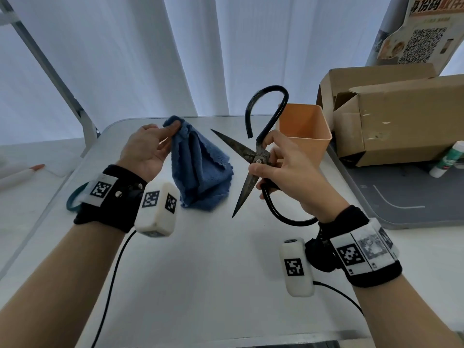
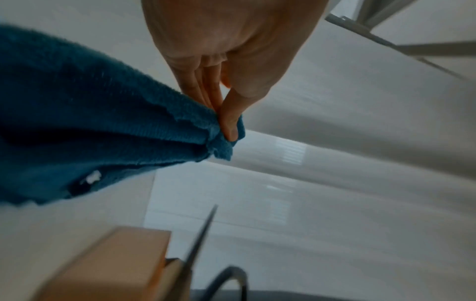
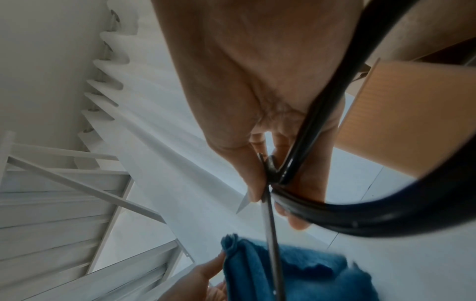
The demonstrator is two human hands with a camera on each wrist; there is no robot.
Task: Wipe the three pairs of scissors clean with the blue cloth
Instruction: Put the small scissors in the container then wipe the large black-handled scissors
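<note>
One pair of scissors [image 1: 253, 156] in view, black-handled, blades dark and spread wide apart, held above the white table [image 1: 200, 259]; one blue cloth [image 1: 200, 169]; one orange square cup [image 1: 305, 131] behind the scissors; two cardboard boxes [image 1: 401, 121] at right, one behind the other; one white bottle with green label [image 1: 449, 159] lying beside the boxes; one teal ring [image 1: 72, 199] partly hidden behind the left wrist strap.

Left hand [image 1: 147, 151]: thumb and fingertips [image 2: 230, 122] pinched on an upper corner of the blue cloth [image 2: 90, 122], remaining fingers loosely bent; cloth hanging in a cone from that corner, lower edge resting on the table, just left of the scissors and apart from them.

Right hand [image 1: 283, 172]: fingers curled around the scissors at the pivot and the lower handle loop, thumb pressed near the rivet; one blade pointing up-left toward the cloth, the other down toward the table; upper handle loop rising free in front of the orange square cup; in the right wrist view, the scissors [image 3: 273, 234] crossing in front of the blue cloth [image 3: 309, 270].
</note>
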